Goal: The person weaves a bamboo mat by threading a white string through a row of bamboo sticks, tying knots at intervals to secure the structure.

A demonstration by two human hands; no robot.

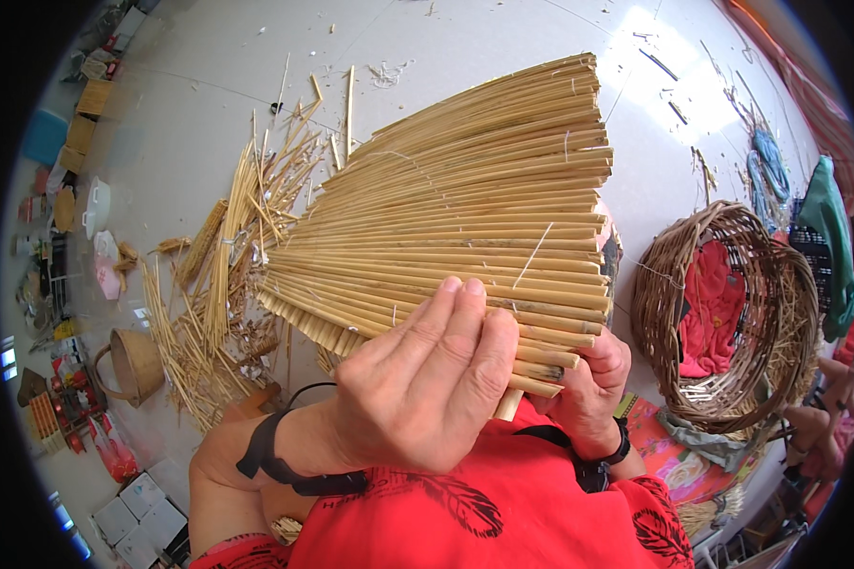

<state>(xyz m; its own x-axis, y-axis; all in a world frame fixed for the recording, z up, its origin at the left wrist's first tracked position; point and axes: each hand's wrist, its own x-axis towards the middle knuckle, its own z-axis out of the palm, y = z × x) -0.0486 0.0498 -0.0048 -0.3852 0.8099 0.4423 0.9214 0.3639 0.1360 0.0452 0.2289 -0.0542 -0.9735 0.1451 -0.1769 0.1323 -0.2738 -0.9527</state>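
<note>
A fan-shaped mat of golden reed or straw stalks, stitched with pale thread, is held up in front of me. Its stalks spread toward the right and narrow to the left. Across the near edge lies my left hand, fingers pressed together on the upper face; its thumb is hidden. My right hand is curled at the near right corner, partly behind the stalk ends. A short pale stalk sticks out below the edge between my hands. A white thread end lies slanted over the stalks.
Loose stalks and scraps litter the floor at left, beside a tan bucket. At right stands a wicker basket with red cloth inside. Blue cord and a green cloth are beyond it.
</note>
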